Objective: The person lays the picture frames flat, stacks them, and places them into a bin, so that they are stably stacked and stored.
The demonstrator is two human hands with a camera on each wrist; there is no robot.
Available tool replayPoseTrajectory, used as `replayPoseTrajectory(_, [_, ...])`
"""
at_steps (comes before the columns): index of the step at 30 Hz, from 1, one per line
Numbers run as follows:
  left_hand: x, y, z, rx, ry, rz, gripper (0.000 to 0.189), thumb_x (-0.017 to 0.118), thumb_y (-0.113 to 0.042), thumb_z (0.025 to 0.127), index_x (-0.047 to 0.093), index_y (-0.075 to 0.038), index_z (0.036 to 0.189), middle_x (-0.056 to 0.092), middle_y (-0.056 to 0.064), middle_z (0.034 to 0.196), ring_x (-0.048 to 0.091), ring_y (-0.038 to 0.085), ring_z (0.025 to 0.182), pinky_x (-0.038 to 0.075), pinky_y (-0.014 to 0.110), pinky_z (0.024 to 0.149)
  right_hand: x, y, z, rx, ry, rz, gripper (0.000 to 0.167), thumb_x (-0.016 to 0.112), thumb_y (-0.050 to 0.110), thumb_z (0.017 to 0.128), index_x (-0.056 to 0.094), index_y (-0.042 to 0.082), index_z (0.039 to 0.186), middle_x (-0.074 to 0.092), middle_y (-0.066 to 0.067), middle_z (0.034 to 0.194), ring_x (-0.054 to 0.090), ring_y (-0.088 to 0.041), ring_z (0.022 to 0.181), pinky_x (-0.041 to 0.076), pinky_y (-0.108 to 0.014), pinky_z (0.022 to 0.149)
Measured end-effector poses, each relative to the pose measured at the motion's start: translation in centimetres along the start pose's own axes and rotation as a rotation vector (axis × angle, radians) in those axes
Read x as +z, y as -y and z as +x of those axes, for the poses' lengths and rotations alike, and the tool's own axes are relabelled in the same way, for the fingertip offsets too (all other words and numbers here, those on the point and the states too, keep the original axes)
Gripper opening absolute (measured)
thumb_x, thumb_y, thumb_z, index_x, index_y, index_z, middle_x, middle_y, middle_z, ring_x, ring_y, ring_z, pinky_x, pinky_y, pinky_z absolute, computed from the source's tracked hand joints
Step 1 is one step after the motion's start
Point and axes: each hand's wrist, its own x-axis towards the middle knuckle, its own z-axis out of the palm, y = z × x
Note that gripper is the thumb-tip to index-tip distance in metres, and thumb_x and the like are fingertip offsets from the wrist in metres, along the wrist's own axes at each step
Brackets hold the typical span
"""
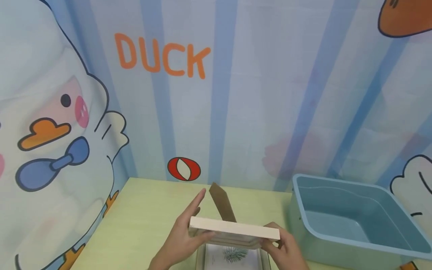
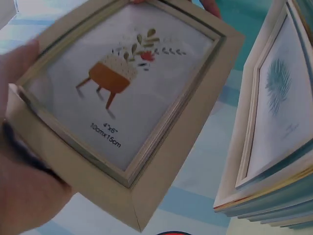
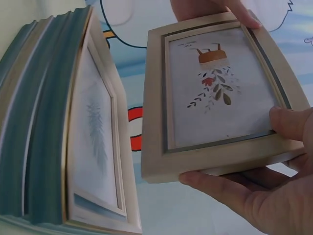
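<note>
Both hands hold up one cream picture frame (image 1: 234,227), tilted so its top edge faces the head camera. In the left wrist view its picture (image 2: 117,73) shows a brown plant pot on legs with leaves, marked 4"x6". My left hand (image 1: 183,234) grips one end, thumb across the front and a finger stretched out past the edge. The right hand (image 1: 283,243) pinches the other end, thumb over the border and fingers beneath. A brown stand leg (image 1: 222,202) sticks out behind the frame. Below it lies another frame with a leaf print (image 1: 233,255).
In the right wrist view, several frames (image 3: 44,117) are stacked under the leaf-print one. A blue-green plastic bin (image 1: 361,247) stands at the right of the pale green table (image 1: 135,210). Behind hangs a striped duck-print cloth (image 1: 249,93).
</note>
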Motion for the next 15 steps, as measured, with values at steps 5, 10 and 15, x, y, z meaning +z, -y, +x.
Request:
replayPoseTrajectory(5, [-0.9,0.5,0.7,0.122,0.131,-0.078,0.107,0.083,-0.029,0.082,0.013,-0.015,0.161,0.014,0.002,0.169,0.014,0.014,0.156,0.030,0.047,0.122,0.8,0.0,-0.9,-0.084,-0.083,0.044,0.015,0.072,0.009,0.088,0.071,0.006,0.102,0.073,0.002,0.099,0.066,-0.004,0.089,0.057,-0.027,0.071])
replayPoseTrajectory(10, [-1.6,0.4,0.7,0.150,0.243,-0.084,0.117,0.079,-0.055,0.079,0.005,-0.017,0.162,0.005,0.001,0.171,0.005,0.014,0.157,0.019,0.078,0.110,0.9,-0.5,-1.2,-0.230,-0.080,0.042,0.019,0.071,0.002,0.088,0.071,0.002,0.107,0.075,-0.005,0.104,0.067,-0.001,0.103,0.058,-0.024,0.080])
replayPoseTrajectory(15, [-1.9,0.5,0.6,0.202,0.294,-0.103,0.121,0.075,-0.062,0.078,0.002,-0.013,0.162,0.001,0.005,0.171,0.004,0.019,0.157,0.019,0.062,0.120,0.8,-1.0,-1.4,-0.258,-0.086,-0.018,0.022,0.072,0.005,0.087,0.072,0.003,0.110,0.075,-0.014,0.109,0.067,-0.003,0.104,0.057,-0.023,0.082])
